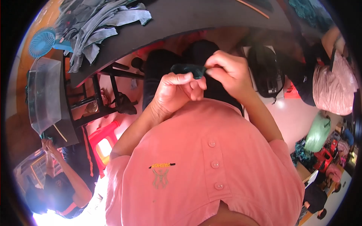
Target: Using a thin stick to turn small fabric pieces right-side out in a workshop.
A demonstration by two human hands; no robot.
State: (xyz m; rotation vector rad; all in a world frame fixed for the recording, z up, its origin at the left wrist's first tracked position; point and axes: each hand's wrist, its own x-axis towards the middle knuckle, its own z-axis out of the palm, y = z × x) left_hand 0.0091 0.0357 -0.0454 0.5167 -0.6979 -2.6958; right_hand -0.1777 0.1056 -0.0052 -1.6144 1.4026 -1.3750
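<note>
A small piece of dark green cloth (191,70) is stretched between my two hands, above my lap and below the table's edge. My left hand (176,88) grips its near side, the thumb pressed on the cloth and the fingers curled under it. At the cloth's right end, my right hand (230,71) pinches it between thumb and forefinger, the other fingers bent inward. Whether anything small is caught in that pinch is hidden by the fingertips.
A dark table (158,30) curves across the front, bearing a heap of grey-blue cloth strips (102,24). Left are a blue fan (42,42), a clear plastic bin (46,94) and a red stool (102,145). A black backpack (266,71) lies right. Other people sit at both sides.
</note>
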